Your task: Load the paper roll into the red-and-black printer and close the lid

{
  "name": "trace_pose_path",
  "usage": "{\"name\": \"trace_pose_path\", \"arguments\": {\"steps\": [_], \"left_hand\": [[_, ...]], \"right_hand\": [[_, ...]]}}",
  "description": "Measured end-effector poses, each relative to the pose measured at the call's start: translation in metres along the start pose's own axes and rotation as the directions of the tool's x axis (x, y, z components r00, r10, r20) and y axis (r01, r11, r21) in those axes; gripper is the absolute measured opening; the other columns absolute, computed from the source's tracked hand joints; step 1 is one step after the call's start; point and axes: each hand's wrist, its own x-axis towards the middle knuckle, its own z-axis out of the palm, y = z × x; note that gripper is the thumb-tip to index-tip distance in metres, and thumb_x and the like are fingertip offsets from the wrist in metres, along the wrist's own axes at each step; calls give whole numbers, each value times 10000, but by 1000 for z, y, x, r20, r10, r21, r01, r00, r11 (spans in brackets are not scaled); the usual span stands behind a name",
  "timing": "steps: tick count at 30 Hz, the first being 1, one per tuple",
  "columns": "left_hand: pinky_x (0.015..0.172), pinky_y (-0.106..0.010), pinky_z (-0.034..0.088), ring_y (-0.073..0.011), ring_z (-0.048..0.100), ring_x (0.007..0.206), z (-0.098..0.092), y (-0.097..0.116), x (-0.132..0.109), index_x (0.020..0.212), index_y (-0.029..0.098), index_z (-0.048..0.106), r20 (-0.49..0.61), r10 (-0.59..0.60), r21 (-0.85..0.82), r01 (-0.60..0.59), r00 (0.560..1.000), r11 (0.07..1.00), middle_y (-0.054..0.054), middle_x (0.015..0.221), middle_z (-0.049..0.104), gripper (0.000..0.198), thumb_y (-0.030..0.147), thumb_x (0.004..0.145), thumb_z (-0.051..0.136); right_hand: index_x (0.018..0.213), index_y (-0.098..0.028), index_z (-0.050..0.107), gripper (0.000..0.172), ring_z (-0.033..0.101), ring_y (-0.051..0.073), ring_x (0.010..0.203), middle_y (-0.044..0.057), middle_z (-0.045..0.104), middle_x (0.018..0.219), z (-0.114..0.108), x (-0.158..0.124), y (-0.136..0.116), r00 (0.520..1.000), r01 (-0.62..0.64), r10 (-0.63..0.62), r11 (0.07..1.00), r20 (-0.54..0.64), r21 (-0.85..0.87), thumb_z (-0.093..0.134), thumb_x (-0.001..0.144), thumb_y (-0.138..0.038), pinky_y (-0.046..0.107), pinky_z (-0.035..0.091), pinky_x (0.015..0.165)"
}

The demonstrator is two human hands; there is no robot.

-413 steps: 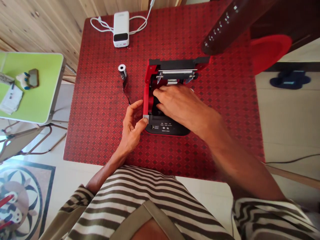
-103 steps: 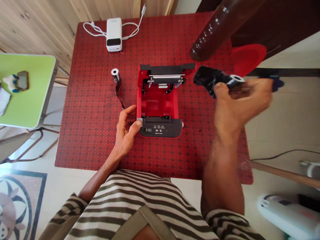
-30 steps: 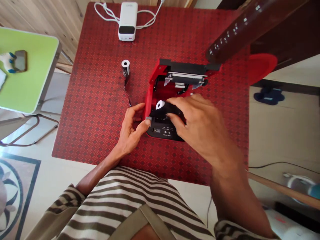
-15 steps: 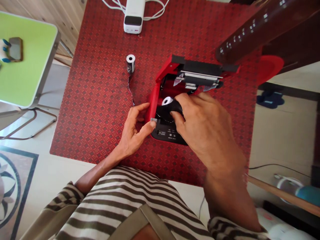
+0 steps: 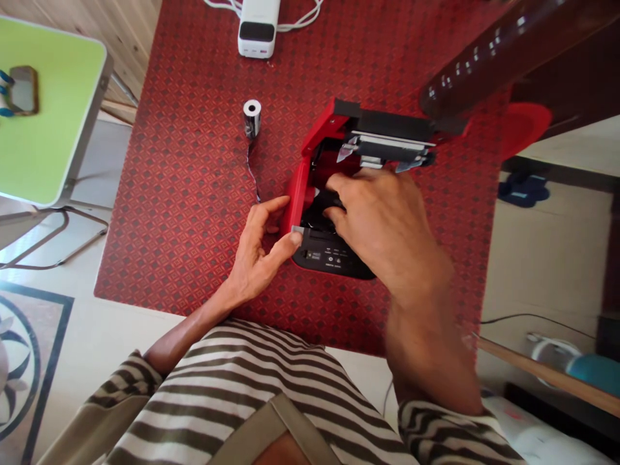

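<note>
A red and black label printer (image 5: 334,261) stands on the table with its lid (image 5: 397,126) raised. My left hand (image 5: 256,252) grips its left wall, thumb on the grey latch at the front corner and fingers along the outside. Down inside the open bay, my right hand (image 5: 387,226) pinches a black roll (image 5: 325,206). Most of that roll is hidden by the fingers and shadow, and only a little of its white end shows. Left of the printer, a small dark roll with a white end (image 5: 252,119) stands upright, a thin dark strip trailing towards my left hand.
A white power bank (image 5: 256,39) with white cables lies at the back of the red patterned table (image 5: 194,161). A dark brown shiny column (image 5: 484,58) slants in at the right. Farther left is a green table (image 5: 53,116) with a phone (image 5: 23,90) on it.
My right hand has gone left and deeper into the printer bay with the black roll, whose white end is now mostly hidden. My left hand keeps its hold.
</note>
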Motion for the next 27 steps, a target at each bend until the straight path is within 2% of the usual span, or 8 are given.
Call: {"name": "trace_pose_path", "arguments": {"steps": [3, 7, 11, 14, 17, 21, 23, 27], "left_hand": [[1325, -631, 654, -414, 786, 1513, 0, 1, 0, 1665, 321, 793, 5, -1, -8, 1, 1000, 1000, -159, 1617, 822, 719, 815, 1152, 895], [1307, -625, 675, -409, 797, 1489, 0, 1, 0, 1651, 332, 797, -6, 4, -1, -4, 1000, 1000, -151, 1609, 830, 704, 818, 1151, 889], [1294, -627, 674, -411, 791, 1491, 1, -1, 0, 1639, 340, 799, -10, 6, -13, -6, 1000, 1000, -150, 1604, 831, 691, 813, 1146, 898], [1280, -624, 678, -411, 788, 1492, 1, -2, 0, 1641, 354, 797, -9, -1, -24, 1, 1000, 1000, -150, 1630, 827, 699, 832, 1141, 897], [1272, -621, 683, -406, 794, 1474, 2, -2, 0, 1637, 355, 800, -18, -3, -21, 3, 1000, 1000, -148, 1615, 836, 711, 850, 1134, 893], [1284, -634, 688, -407, 800, 1463, 2, -2, 0, 1625, 347, 810, -29, 5, -11, -6, 1000, 1000, -153, 1600, 840, 731, 881, 1131, 882], [1304, -643, 683, -407, 806, 1466, 1, -2, 1, 1622, 343, 814, -34, 15, -1, -15, 999, 1000, -154, 1605, 840, 727, 882, 1138, 876], [1280, -630, 711, -386, 836, 1396, 0, -3, 2, 1609, 345, 816, -35, 32, 12, -31, 999, 999, -141, 1567, 856, 706, 876, 1147, 866]], "right_hand": [[936, -287, 783, 203, 826, 431, 1084, 141, 797, 932, 1, 5, 11, 999, 30, -31, 999, 31, 29, 807, 1135, -313, 666, 666, 1090], [878, -294, 737, 297, 827, 433, 1082, 107, 734, 837, 1, 9, 25, 993, 74, -85, 988, 76, 137, 854, 1134, -389, 686, 654, 1117], [881, -296, 748, 262, 832, 462, 1155, 121, 761, 881, 2, 8, 19, 996, 32, -43, 990, 77, 136, 862, 1116, -329, 730, 633, 1189], [1062, -299, 851, 158, 840, 454, 1228, 144, 846, 1029, -8, -3, 6, 999, 18, -22, 991, 25, 135, 746, 1172, -257, 709, 642, 1224], [1330, -312, 915, 337, 876, 400, 1196, 131, 925, 1181, -28, -21, -5, 999, 35, -35, 979, -5, 203, 596, 1250, -237, 622, 700, 1171], [1505, -333, 917, 298, 912, 387, 1289, 101, 974, 1397, -48, -42, -13, 993, 122, -118, 923, -33, 365, 786, 1238, -339, 589, 740, 1197], [1442, -334, 938, 261, 917, 376, 1267, 82, 986, 1357, -49, -47, -16, 989, 144, -141, 914, -35, 380, 856, 1199, -288, 582, 748, 1177], [1225, -344, 962, 194, 903, 335, 1101, 51, 985, 1161, -40, -48, -20, 989, 147, -138, 913, -51, 380, 825, 1202, -209, 548, 753, 1051]]}}
